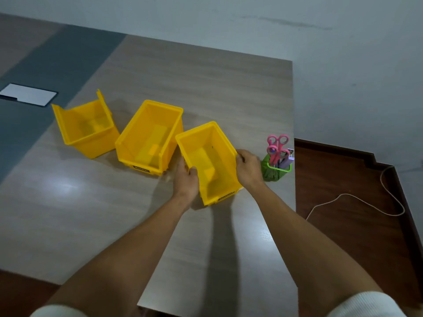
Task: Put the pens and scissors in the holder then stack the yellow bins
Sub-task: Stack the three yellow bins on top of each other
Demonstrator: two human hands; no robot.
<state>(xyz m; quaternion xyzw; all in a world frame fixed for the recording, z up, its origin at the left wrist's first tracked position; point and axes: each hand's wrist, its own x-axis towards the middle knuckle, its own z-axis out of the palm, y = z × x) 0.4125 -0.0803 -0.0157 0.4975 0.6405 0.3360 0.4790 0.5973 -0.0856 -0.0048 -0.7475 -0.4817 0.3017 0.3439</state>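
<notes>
Your left hand [187,179] and right hand [248,168] clasp the nearest yellow bin [209,161] between them, at nine and three o'clock.

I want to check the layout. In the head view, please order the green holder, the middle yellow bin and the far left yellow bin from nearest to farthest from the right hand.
From the right hand:
1. Green holder, just to its right.
2. Middle yellow bin, to its left.
3. Far left yellow bin, leftmost.

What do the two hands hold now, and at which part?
Both hands, left hand and right hand, grip the nearest yellow plastic bin by its two long side walls.
</notes>
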